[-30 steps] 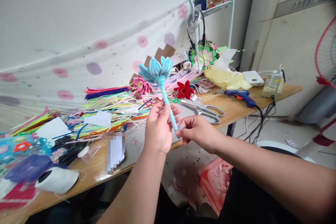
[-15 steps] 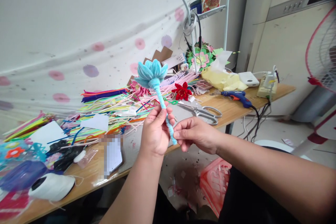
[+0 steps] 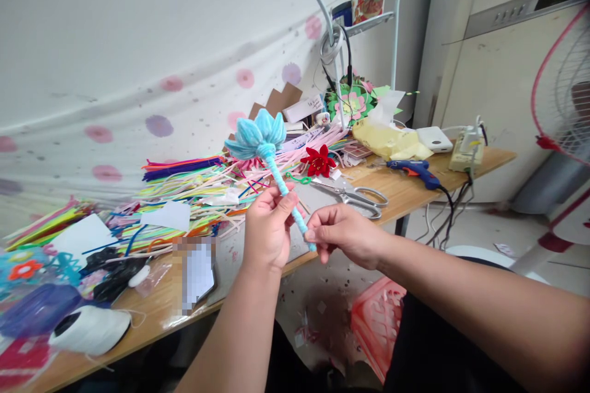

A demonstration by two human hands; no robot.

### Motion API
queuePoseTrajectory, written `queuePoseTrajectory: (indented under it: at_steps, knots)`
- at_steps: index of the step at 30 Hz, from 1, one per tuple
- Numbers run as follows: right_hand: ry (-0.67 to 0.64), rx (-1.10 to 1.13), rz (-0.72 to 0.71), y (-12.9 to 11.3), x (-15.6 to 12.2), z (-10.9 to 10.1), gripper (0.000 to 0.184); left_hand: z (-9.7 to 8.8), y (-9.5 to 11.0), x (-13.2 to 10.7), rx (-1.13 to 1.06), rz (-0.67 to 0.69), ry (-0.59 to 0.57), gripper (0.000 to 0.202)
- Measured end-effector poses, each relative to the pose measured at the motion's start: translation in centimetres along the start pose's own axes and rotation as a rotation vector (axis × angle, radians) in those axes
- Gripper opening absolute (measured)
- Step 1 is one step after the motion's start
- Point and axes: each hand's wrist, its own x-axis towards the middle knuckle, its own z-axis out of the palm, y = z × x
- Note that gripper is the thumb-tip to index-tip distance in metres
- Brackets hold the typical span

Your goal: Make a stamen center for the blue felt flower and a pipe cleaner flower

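A light-blue pipe-cleaner flower [image 3: 260,135] with a wrapped stem is held up in front of the table, its head tilted to the upper left. My left hand [image 3: 271,227] is closed around the middle of the stem, thumb on top. Close to the stem's lower end, the fingers of my right hand [image 3: 338,233] pinch it. Behind the flower, a red flower [image 3: 318,161] lies on the table near a pair of silver scissors [image 3: 354,196]. Bundles of coloured pipe cleaners [image 3: 193,196] spread to the left.
A blue glue gun [image 3: 415,172] and a power strip [image 3: 468,147] with trailing cords are at the right. White thread on a spool [image 3: 90,328] stands at the front left. A red plastic basket [image 3: 380,319] is below the table edge, a fan [image 3: 562,98] at far right.
The flower has tipped further left, its head shifting left and its stem slanting more. My left hand has moved slightly left; both hands keep hold of the stem.
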Motion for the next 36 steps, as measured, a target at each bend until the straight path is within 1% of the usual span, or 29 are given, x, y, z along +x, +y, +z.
queuePoseTrajectory:
  at_steps: [4, 6, 9, 11, 13, 15, 17, 19, 22, 23, 25, 27, 31, 33, 36]
  knots:
    - [-0.056, 0.117, 0.051, 0.5, 0.1, 0.1, 0.028, 0.2, 0.4, -0.4, -0.139, -0.091, -0.009, 0.029]
    - [-0.050, 0.132, 0.008, 0.6, 0.2, 0.4, 0.027, 0.4, 0.4, -0.5, -0.185, -0.120, -0.004, 0.027]
    - [-0.011, 0.087, -0.093, 0.8, 0.2, 0.8, 0.027, 0.6, 0.1, -0.4, -0.214, -0.135, -0.009, 0.024]
    - [0.018, 0.041, -0.118, 0.8, 0.2, 1.1, 0.025, 0.5, -0.2, -0.2, -0.198, -0.118, -0.016, 0.021]
    - [0.032, 0.002, -0.128, 0.7, 0.1, 1.1, 0.023, 0.4, -0.5, -0.3, -0.157, -0.086, -0.036, 0.023]
    - [0.061, -0.028, -0.148, 0.5, 0.1, 0.9, 0.023, -0.1, -0.8, -0.7, -0.105, -0.057, -0.073, 0.029]
    - [0.108, -0.047, -0.167, 0.3, 0.1, 0.6, 0.025, -0.8, -1.2, -1.4, -0.044, -0.061, -0.095, 0.030]
    - [0.144, -0.067, -0.175, 0.1, 0.1, 0.3, 0.028, -1.6, -1.6, -2.5, 0.028, -0.118, -0.092, 0.026]
    - [0.180, -0.124, -0.191, 0.1, 0.1, 0.0, 0.028, -2.4, -2.2, -3.9, 0.101, -0.259, -0.145, 0.023]
    - [0.193, -0.148, -0.201, 0.2, 0.1, 0.0, 0.027, -2.4, -2.4, -4.3, 0.111, -0.281, -0.151, 0.022]
    - [0.208, -0.198, -0.223, 0.4, 0.2, 0.1, 0.028, -2.4, -2.6, -4.7, 0.108, -0.273, -0.121, 0.019]
    - [0.166, -0.228, -0.233, 0.4, 0.2, 0.1, 0.028, -2.3, -2.7, -4.8, 0.103, -0.225, -0.078, 0.016]
    - [-0.033, -0.172, -0.209, 0.2, 0.5, -0.4, 0.035, -2.8, -2.6, -4.8, 0.141, -0.136, -0.057, 0.015]
    - [-0.041, -0.135, -0.225, 0.0, 0.8, -0.7, 0.037, -3.0, -2.6, -4.8, 0.163, -0.133, -0.067, 0.016]
    - [0.022, -0.084, -0.293, -0.2, 1.3, -0.9, 0.033, -3.1, -2.8, -5.0, 0.169, -0.167, -0.086, 0.017]
